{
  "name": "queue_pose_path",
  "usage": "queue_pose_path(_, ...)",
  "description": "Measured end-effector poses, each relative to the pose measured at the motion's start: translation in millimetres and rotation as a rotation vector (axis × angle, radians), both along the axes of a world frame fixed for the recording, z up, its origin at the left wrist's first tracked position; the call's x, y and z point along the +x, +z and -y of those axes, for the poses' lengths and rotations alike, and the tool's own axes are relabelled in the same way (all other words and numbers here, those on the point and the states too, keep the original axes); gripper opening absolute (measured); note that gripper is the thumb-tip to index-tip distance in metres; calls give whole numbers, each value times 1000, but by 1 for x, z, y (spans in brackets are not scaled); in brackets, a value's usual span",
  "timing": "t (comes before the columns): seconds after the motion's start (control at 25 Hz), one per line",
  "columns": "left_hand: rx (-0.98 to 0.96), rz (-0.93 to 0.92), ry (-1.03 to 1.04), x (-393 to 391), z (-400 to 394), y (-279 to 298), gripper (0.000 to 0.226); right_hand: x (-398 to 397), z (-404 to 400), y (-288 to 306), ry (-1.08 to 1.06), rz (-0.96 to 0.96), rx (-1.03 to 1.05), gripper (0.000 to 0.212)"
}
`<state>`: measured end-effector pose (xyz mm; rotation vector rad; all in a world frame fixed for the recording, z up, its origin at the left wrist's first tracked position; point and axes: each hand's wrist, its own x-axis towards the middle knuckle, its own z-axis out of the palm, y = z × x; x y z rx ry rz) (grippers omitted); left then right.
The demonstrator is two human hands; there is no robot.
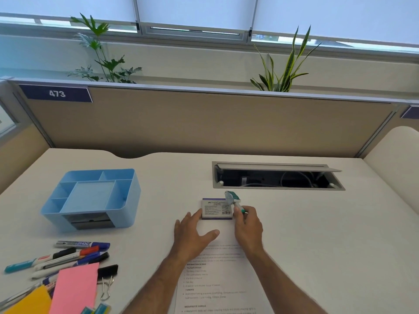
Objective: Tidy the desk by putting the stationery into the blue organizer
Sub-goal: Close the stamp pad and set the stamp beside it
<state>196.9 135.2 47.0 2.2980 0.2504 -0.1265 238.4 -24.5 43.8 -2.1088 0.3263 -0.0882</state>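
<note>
My right hand (248,223) grips a correction-tape roller (234,201); my left hand (192,232), fingers relaxed, touches the small box (217,209) just ahead; the blue organizer (90,196) sits far left.

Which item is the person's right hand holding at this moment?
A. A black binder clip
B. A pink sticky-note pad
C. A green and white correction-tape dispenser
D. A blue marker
C: the right hand grips a green and white correction-tape dispenser just beside the small boxed eraser, while the pink pad, binder clip and markers lie untouched at the desk's left front.
</note>
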Motion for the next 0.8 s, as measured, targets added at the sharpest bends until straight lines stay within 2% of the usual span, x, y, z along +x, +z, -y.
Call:
queue_pose_path(0.16,-27,8,-6,-1,1,1,80,-5,-4,-1,-12,29,16,22)
queue_pose_path(0.32,-53,121,74,-3,5,11,72,-6,-5,2,-40,59,74,24)
queue_pose_path(0.44,-44,207,137,0,11,18,75,0,-6,7,-65,73,103,23)
queue_pose_path(0.64,-34,241,144,23,14,26,83,26,-9,26,-90,133,121,23)
queue_pose_path(0.8,-69,167,109,45,8,25,89,44,-8,42,-66,147,227,27)
